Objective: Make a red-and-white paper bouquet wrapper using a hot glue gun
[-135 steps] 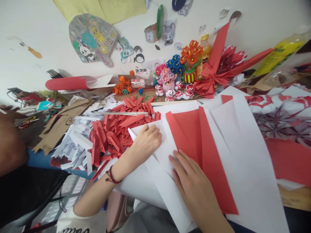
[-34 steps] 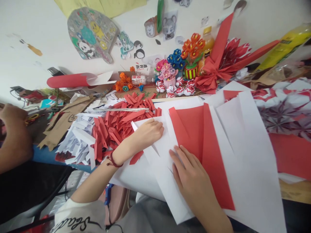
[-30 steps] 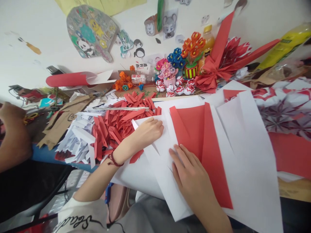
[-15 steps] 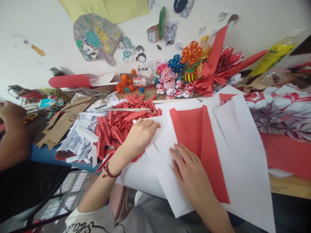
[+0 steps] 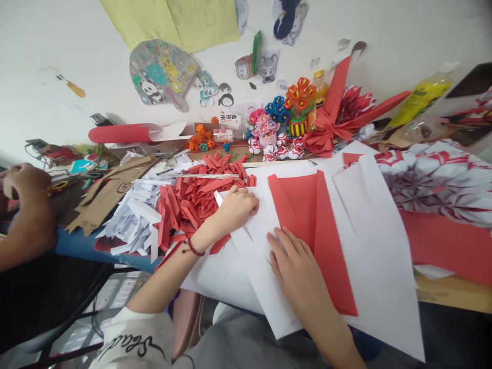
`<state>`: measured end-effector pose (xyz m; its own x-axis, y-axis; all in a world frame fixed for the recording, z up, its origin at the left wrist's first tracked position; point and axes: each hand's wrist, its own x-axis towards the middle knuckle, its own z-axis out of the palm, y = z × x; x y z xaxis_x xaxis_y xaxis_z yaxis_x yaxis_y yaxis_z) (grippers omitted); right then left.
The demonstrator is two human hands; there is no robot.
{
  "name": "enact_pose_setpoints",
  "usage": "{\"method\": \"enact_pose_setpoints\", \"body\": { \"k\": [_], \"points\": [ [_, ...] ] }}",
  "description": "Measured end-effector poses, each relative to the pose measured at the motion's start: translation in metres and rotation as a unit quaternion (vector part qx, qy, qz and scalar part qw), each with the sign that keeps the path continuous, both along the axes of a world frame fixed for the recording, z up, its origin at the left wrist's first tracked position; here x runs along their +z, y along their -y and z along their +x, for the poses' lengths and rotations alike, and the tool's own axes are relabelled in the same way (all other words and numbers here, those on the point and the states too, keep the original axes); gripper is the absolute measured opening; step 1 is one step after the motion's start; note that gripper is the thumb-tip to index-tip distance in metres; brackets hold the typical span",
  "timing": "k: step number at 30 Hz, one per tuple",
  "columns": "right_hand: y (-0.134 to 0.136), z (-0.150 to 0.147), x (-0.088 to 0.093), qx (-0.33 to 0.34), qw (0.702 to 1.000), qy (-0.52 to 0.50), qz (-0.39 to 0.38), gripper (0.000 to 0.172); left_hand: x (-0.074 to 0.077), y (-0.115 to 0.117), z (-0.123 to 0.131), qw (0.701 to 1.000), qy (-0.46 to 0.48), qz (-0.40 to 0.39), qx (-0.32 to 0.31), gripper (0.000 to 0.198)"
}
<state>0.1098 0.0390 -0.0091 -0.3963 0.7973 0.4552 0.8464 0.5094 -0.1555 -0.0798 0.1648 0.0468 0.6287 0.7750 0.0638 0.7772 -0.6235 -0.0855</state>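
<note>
My left hand (image 5: 238,207) is closed, its fingers curled down at the upper left part of a folded sheet of white paper (image 5: 253,241); a white corner sticks out to the left of the knuckles. What lies under those fingers is partly hidden. My right hand (image 5: 298,266) lies flat with fingers stretched out, over the white paper and the near side of a red sheet of paper (image 5: 300,200). That red sheet has folded side edges and rests on a larger creased white sheet (image 5: 372,230).
Piles of folded red strips (image 5: 192,197) and white strips (image 5: 132,223) lie to the left, by torn cardboard (image 5: 111,197). Pleated red-and-white paperwork (image 5: 434,179) fills the right. Small flower pots (image 5: 299,125) stand at the back. Another person's arm (image 5: 28,215) is far left.
My left hand has its fingers curled in more and has shifted slightly along the white paper. My right hand stays flat in place. The whole view has tilted a little.
</note>
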Motion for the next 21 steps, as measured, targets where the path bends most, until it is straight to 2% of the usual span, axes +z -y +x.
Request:
{"method": "enact_pose_setpoints", "body": {
  "k": [11,21],
  "points": [
    [0.001,0.0,-0.002,-0.006,1.0,-0.002,-0.006,0.037,-0.003,0.005,0.006,0.985,-0.124,0.107,-0.06,0.017],
    [0.003,-0.001,-0.003,-0.011,1.0,0.016,-0.005,0.037,0.003,0.012,0.017,0.974,-0.159,0.145,-0.072,0.018]
  ]
}}
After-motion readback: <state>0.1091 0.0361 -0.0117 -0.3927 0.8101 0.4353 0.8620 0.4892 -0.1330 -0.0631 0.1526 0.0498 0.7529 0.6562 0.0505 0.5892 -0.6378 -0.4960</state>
